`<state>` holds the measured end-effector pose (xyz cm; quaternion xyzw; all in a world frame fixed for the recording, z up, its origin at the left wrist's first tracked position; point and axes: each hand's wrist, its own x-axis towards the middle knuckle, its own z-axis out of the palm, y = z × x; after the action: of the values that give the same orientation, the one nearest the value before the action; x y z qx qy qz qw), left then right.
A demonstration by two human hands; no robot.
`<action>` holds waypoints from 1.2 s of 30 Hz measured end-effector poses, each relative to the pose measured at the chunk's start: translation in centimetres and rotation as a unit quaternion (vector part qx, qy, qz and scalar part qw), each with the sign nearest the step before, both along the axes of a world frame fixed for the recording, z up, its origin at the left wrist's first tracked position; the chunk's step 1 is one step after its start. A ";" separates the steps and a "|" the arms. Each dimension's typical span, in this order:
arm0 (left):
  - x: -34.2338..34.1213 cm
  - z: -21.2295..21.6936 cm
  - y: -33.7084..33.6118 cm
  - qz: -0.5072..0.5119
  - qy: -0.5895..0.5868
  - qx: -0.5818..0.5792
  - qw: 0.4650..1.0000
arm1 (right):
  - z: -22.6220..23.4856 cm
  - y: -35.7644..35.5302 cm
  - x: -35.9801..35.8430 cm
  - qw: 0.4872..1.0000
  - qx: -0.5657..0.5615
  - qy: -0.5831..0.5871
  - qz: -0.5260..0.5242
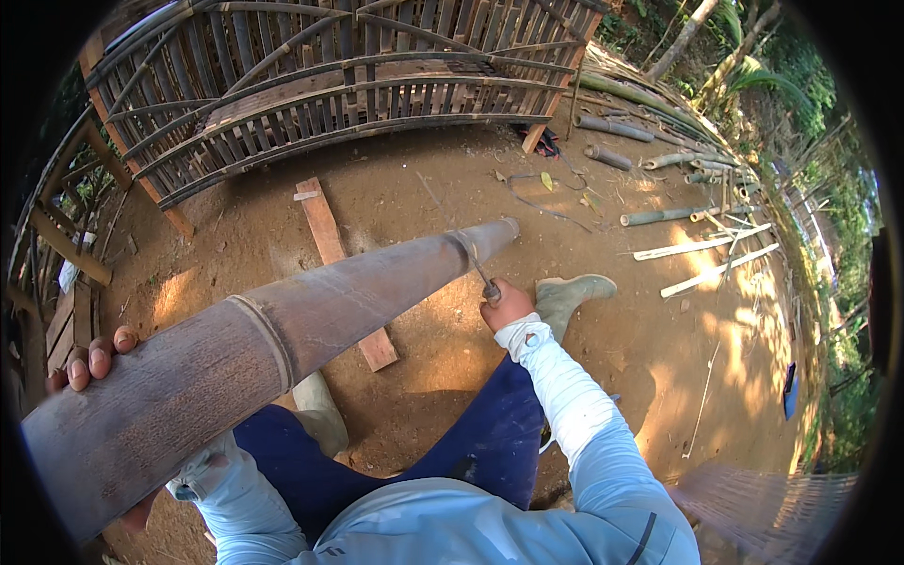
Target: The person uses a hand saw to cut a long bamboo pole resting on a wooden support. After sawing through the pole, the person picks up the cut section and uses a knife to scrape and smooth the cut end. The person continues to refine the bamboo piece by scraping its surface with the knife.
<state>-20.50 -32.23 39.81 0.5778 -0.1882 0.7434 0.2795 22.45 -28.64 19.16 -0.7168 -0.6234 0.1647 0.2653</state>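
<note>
Bare dirt ground lies under a thick bamboo pole, propped slantwise on a plank. Left hand fingers curl over its near end; right hand is clenched on a saw cutting near the tip. It looks heavy, stiff and smooth-skinned, best gripped beside a node.

Left hand wraps the thick end of a bamboo pole, fingers over its top. Pole slants up-right across a plank on the dirt. Right hand grips a saw handle, thin blade crossing the pole near its far end. Boot just beside the right hand. Bamboo frame behind; cut poles lie right.
</note>
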 end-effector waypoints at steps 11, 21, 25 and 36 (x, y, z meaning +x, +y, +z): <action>0.6 -0.3 -0.2 -0.023 0.019 -0.023 0.999 | -2.0 0.0 2.2 0.997 -0.045 -0.022 -0.057; 2.4 0.2 0.0 0.327 -0.226 -0.305 0.866 | -9.2 -3.2 -0.8 0.922 -0.066 0.311 -0.221; 1.5 -1.3 0.4 0.182 -0.134 -0.328 0.917 | -10.0 -3.9 -4.7 0.712 -0.163 0.619 -0.289; 0.5 -2.9 0.3 0.108 -0.122 -0.337 0.927 | -7.2 1.5 -6.2 0.547 -0.241 0.786 -0.157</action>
<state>-19.97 -31.92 36.90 0.3716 0.1041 0.8533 0.3507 16.23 -27.19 11.92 -0.4244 0.0199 0.7624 0.4881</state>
